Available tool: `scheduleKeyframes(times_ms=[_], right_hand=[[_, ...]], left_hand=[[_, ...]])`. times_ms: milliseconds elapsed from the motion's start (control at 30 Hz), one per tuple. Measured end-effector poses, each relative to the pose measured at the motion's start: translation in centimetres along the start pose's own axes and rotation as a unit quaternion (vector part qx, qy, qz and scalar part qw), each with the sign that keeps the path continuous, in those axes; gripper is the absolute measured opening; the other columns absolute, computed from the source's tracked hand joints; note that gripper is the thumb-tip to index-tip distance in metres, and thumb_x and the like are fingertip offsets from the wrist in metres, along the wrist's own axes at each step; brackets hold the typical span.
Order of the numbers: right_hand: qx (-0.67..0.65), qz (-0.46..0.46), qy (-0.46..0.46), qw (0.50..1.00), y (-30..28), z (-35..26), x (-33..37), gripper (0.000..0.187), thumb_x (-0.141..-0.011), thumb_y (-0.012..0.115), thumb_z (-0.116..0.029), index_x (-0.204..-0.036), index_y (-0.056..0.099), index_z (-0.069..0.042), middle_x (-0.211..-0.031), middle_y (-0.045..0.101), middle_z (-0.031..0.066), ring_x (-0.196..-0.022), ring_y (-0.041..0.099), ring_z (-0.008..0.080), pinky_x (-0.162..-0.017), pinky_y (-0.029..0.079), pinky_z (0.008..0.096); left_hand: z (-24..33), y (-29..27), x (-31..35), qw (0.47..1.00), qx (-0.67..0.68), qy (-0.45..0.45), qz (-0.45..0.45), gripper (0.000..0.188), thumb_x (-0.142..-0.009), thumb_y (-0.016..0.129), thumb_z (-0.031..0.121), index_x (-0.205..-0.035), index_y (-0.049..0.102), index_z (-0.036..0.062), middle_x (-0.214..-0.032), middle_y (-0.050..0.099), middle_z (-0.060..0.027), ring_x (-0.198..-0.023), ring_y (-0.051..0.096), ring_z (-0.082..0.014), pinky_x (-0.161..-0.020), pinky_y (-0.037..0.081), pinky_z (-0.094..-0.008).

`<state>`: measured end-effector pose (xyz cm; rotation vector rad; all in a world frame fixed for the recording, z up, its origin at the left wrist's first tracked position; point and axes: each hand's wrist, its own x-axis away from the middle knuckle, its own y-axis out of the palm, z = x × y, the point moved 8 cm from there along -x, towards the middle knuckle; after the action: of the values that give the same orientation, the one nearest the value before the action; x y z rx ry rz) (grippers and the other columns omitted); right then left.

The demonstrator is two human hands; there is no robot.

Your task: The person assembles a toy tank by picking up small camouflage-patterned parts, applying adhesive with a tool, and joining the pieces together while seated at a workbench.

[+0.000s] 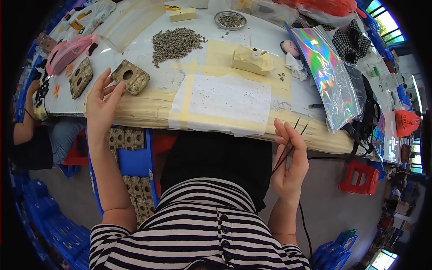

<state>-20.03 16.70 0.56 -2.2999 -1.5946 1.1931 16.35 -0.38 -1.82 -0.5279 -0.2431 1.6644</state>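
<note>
left hand (104, 92): fingers parted wide, thumb tip over the near-left edge of the camouflage-patterned squarish block with one dark round hole (138, 81). block sits on the worktable, left of the white paper sheet taped down with yellow tape (225, 101). can't tell if the thumb is pressing or just resting there.

right hand (291, 157): holding slim black metal tweezers (282, 159), tips up and apart, nothing between them, just off the table's front edge.

second camouflage-patterned block with two holes (86, 72) lies further left, untouched. heap of small metallic pieces (176, 44) is behind the paper, unattended.

step in hand, my read: positioning the one-hole block, tweezers on standby. pickup or set-down, can't call it from this.

next move calls for the left fingers to either close squarely on the block or clear it cleanly; tweezers should stay off its face till it's steady.
</note>
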Motion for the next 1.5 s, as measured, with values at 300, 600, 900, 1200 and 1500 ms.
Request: scheduleKeyframes(times_ms=[300, 600, 900, 1200, 1500], right_hand=[[0.028, -0.088, -0.032, 0.995, 0.2, -1.8, -0.6, 0.065, -0.066, 0.044, 0.018, -0.13, 0.039, 0.007, -0.125, 0.053, 0.0185, -0.089, 0.057, 0.0299, -0.081, 0.046, 0.0339], [0.054, -0.204, -0.088, 0.974, 2.1, -2.5, -0.8, 0.065, -0.07, 0.061, -0.002, -0.131, 0.041, 0.003, -0.119, 0.054, 0.0181, -0.111, 0.051, 0.0342, -0.095, 0.041, 0.0401], [0.269, -0.049, 0.06, 0.96, -7.0, 6.3, -0.8, 0.04, -0.085, 0.056, -0.006, -0.124, 0.051, -0.001, -0.12, 0.054, 0.0166, -0.11, 0.05, 0.0357, -0.093, 0.04, 0.0401], [0.257, -0.028, 0.109, 0.96, -11.8, 9.6, -6.4, 0.035, -0.094, 0.044, -0.013, -0.127, 0.049, -0.003, -0.126, 0.051, 0.0183, -0.117, 0.046, 0.0356, -0.099, 0.034, 0.0377], [0.156, 0.001, 0.088, 0.984, -13.2, 10.3, -10.7, 0.032, -0.096, 0.044, -0.015, -0.124, 0.051, -0.001, -0.112, 0.061, 0.0154, -0.101, 0.059, 0.0204, -0.088, 0.044, 0.0303]], left_hand=[[8.3, 6.6, 6.9, 0.97, 0.209, 0.07, -0.102, 0.036, -0.09, 0.055, 0.015, -0.122, 0.05, -0.0017, -0.115, 0.055, -0.013, -0.104, 0.053, -0.0168, -0.085, 0.046, -0.0289], [11.4, 22.2, 17.0, 0.744, 0.284, -0.081, -0.599, 0.034, -0.098, 0.039, 0.024, -0.12, 0.042, -0.0023, -0.072, 0.055, -0.0074, -0.068, 0.056, -0.011, -0.063, 0.045, -0.0225], [9.4, 24.4, 20.0, 0.61, 0.383, -0.238, -0.652, 0.043, -0.1, 0.028, 0.037, -0.092, 0.053, 0.0033, -0.057, 0.028, 0.008, -0.049, 0.022, -0.0028, -0.044, 0.021, -0.0191], [8.6, 25.1, 20.8, 0.579, 0.348, -0.282, -0.681, 0.049, -0.1, 0.025, 0.041, -0.086, 0.054, 0.0035, -0.056, 0.025, 0.0084, -0.048, 0.019, -0.0034, -0.044, 0.019, -0.0198], [7.8, 24.3, 20.3, 0.591, 0.351, -0.289, -0.667, 0.048, -0.1, 0.026, 0.04, -0.086, 0.054, 0.0035, -0.056, 0.024, 0.0089, -0.048, 0.018, -0.0033, -0.044, 0.018, -0.0198]])
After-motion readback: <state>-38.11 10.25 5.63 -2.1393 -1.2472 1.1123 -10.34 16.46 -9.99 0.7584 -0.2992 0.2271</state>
